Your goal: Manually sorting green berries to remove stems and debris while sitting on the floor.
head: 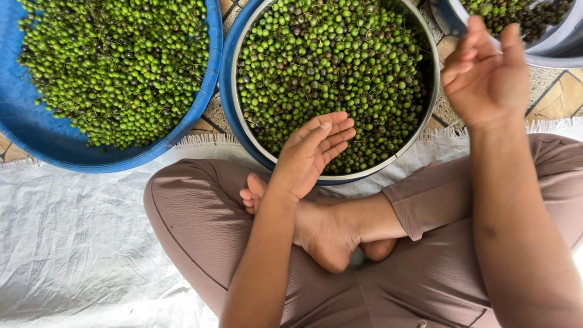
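You sit cross-legged on a white woven sheet (73, 243), so the metal sieve (425, 115) at the top centre of the frame lies right in front of your knees, within easy reach of both arms. It rests inside a blue tub (229, 97) and is heaped with small green berries (328, 67), a few of them dark.

Your left hand (313, 152) hovers over the near rim of the sieve, palm up and cupped, fingers (334, 130) pressed together and slightly curled, like a scoop just above the berries. Whether it holds any berries you cannot tell, since the palm looks bare from here.

Your right hand (486, 76) is raised at the upper right, fingers loosely together and bent, holding nothing visible, near a grey bowl (559, 45) of more berries.

A second blue tub (36, 133) of berries fills the upper left.
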